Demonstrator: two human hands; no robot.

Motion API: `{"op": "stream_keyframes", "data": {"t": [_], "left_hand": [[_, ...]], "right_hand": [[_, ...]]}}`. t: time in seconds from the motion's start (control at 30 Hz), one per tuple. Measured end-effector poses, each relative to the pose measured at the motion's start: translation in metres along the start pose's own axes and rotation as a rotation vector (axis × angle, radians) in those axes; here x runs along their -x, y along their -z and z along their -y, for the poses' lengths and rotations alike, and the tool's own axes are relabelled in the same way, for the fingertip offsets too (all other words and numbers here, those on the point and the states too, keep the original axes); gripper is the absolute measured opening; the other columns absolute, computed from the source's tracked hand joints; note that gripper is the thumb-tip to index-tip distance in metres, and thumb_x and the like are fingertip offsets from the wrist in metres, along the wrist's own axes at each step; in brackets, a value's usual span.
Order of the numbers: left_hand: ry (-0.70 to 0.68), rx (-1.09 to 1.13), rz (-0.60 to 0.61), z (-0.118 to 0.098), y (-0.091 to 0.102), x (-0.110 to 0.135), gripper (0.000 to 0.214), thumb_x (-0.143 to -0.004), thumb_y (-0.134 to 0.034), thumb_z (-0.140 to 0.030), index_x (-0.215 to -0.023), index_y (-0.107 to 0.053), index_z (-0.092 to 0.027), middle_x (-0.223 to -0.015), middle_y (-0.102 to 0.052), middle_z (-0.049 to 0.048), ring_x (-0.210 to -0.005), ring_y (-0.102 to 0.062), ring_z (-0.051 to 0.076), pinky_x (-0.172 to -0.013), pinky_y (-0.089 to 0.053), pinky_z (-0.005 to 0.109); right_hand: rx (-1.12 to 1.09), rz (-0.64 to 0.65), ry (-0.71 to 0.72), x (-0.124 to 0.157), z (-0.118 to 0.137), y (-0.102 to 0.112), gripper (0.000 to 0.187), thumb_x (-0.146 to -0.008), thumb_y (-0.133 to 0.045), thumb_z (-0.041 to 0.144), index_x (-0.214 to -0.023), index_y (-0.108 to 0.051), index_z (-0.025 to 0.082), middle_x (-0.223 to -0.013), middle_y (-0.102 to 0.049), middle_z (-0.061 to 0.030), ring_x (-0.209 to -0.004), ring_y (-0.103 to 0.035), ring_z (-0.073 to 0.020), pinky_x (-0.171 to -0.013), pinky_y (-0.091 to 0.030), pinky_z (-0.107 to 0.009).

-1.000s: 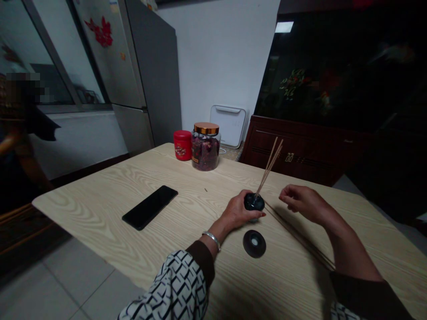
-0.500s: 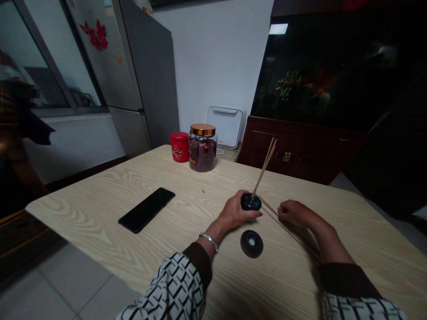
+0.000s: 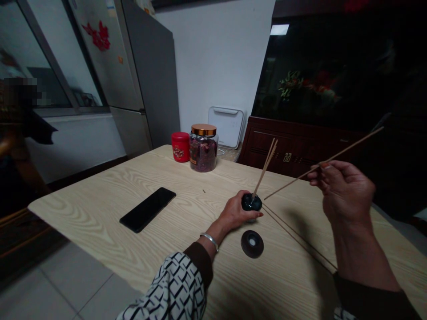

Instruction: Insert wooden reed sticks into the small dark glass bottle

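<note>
My left hand [image 3: 238, 209] is closed around a small dark glossy jar [image 3: 251, 202] standing on the table. Several thin wooden sticks [image 3: 264, 169] stand in the jar and lean to the right. Raised above the table, my right hand [image 3: 343, 184] pinches another thin stick [image 3: 353, 145] between thumb and fingers. This stick slants, its lower end just right of the jar. More loose sticks [image 3: 296, 235] lie on the table between the jar and my right forearm. A round dark lid-like piece [image 3: 252, 244] with a pale centre rests in front of the jar.
A black phone [image 3: 147, 209] lies at left on the wooden table [image 3: 100, 209]. Toward the back stand a red canister [image 3: 180, 147] and a clear jar with a copper lid [image 3: 203, 149]. Behind them are a white flat appliance [image 3: 227, 126] and a dark red cabinet [image 3: 283, 149].
My right hand has risen from the table, lifting one stick with it. My left hand and the dark jar stay in place.
</note>
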State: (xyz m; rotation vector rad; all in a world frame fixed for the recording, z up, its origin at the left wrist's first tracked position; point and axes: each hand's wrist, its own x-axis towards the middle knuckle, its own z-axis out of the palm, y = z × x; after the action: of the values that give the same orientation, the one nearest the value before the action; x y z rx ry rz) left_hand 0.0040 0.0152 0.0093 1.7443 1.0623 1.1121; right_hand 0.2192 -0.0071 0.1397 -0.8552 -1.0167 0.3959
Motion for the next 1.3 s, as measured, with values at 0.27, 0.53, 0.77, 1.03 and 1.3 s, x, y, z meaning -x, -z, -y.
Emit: {"op": "stream_keyframes", "data": {"t": [0.27, 0.53, 0.77, 1.03, 1.3], "left_hand": [[-0.010, 0.006, 0.001, 0.002, -0.001, -0.001, 0.070, -0.061, -0.087, -0.046, -0.119, -0.059, -0.019, -0.103, -0.069, 0.0045, -0.095, -0.063, 0.021, -0.083, -0.049, 0.031], [-0.004, -0.009, -0.009, 0.000, -0.001, 0.000, 0.069, -0.061, -0.087, -0.046, -0.119, -0.059, -0.020, -0.104, -0.069, 0.0045, -0.096, -0.064, 0.022, -0.083, -0.049, 0.031], [-0.016, -0.041, -0.011, 0.003, -0.001, -0.001, 0.066, -0.062, -0.086, -0.046, -0.118, -0.060, -0.021, -0.102, -0.069, 0.0039, -0.094, -0.064, 0.022, -0.083, -0.050, 0.030], [0.004, -0.003, 0.003, 0.001, -0.002, -0.001, 0.072, -0.060, -0.087, -0.046, -0.120, -0.058, -0.020, -0.105, -0.069, 0.0058, -0.097, -0.064, 0.023, -0.083, -0.049, 0.032], [-0.006, -0.020, 0.008, 0.003, -0.001, -0.002, 0.070, -0.061, -0.086, -0.047, -0.120, -0.058, -0.020, -0.104, -0.069, 0.0042, -0.097, -0.064, 0.022, -0.084, -0.049, 0.030]], "right_hand": [[-0.003, -0.007, 0.035, 0.013, -0.011, -0.017, 0.017, -0.074, -0.078, 0.027, -0.081, -0.065, 0.019, -0.070, -0.068, 0.0020, -0.060, -0.067, -0.0120, -0.047, -0.053, -0.020], [0.129, 0.205, -0.052, 0.032, -0.023, -0.033, 0.022, -0.077, -0.076, 0.034, -0.085, -0.064, 0.018, -0.073, -0.068, 0.0006, -0.064, -0.067, -0.0132, -0.052, -0.056, -0.023], [0.398, 0.599, -0.154, 0.038, -0.049, -0.031, 0.031, -0.082, -0.067, 0.047, -0.086, -0.064, 0.017, -0.075, -0.066, -0.0011, -0.062, -0.065, -0.0144, -0.050, -0.048, -0.023], [1.285, 1.102, -0.177, 0.009, -0.080, 0.029, 0.010, -0.076, -0.063, 0.027, -0.076, -0.069, 0.019, -0.081, -0.071, -0.0082, -0.075, -0.065, -0.0201, -0.062, -0.042, -0.028], [1.552, 1.209, -0.269, 0.021, -0.104, 0.032, 0.017, -0.071, -0.062, 0.027, -0.082, -0.071, 0.019, -0.094, -0.073, -0.0134, -0.083, -0.067, -0.0273, -0.060, -0.037, -0.031]]}}
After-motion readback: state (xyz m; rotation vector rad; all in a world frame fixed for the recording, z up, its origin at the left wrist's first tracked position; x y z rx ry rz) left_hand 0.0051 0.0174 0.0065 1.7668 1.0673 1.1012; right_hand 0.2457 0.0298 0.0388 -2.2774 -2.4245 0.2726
